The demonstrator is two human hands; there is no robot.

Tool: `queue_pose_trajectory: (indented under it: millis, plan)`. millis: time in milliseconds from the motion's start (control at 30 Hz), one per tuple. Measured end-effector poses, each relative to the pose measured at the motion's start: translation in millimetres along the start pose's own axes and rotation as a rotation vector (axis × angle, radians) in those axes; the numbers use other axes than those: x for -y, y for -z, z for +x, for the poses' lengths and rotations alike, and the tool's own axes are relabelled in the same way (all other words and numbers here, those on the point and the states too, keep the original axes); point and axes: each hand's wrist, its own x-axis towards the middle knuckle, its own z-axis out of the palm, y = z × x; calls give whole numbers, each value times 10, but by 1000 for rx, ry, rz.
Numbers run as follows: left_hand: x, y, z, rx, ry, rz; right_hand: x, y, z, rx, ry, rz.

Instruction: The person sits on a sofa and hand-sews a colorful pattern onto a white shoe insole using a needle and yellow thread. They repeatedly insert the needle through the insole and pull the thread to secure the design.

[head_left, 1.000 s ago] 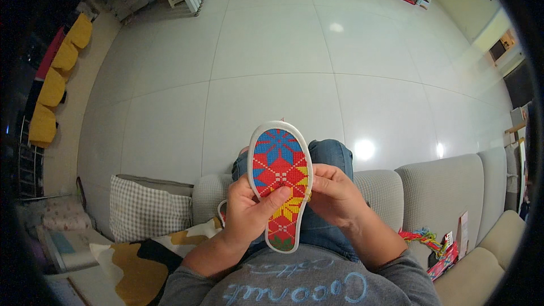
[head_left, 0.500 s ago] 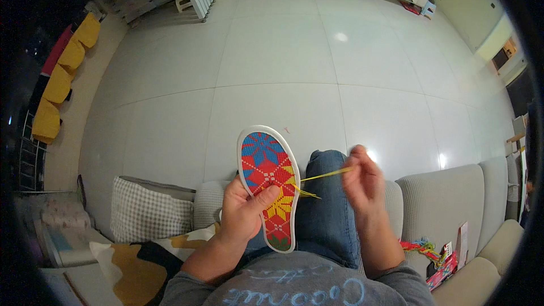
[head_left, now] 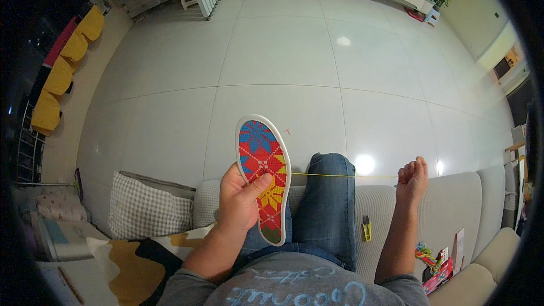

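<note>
My left hand [head_left: 241, 195] is closed around the left edge of an embroidered insole [head_left: 262, 150], thumb on its face. The insole is held upright over my lap, white-rimmed, with blue and yellow flowers on red and a green patch at the heel. A yellow thread [head_left: 334, 175] runs taut and nearly level from its right edge, across my right knee, to my right hand [head_left: 412, 181]. The fingers of that hand are closed on the thread, out to the right above the sofa; whether a needle is in them I cannot make out.
Yellow-handled thread snips [head_left: 367, 228] lie on the grey sofa [head_left: 447, 198] beside my right thigh. Farther right are bundles of coloured thread [head_left: 429, 258] and a red patterned packet [head_left: 442, 275]. A checked cushion [head_left: 150, 207] sits at my left, with pale floor tiles [head_left: 277, 51] ahead.
My right hand has moved outward to the right, drawing the yellow thread long and straight. The snips have come into view. The insole has shifted slightly up and left in the picture.
</note>
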Motion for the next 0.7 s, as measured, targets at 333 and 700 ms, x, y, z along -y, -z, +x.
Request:
queue_pose_trajectory:
  millis: [333, 700]
  plan:
    - [-57, -24, -67, -42, -12, 43, -49, -597, -470, 246, -63, -16]
    - [-99, -101, -99, -17, -32, 100, -17, -675, -610, 327, -168, 22]
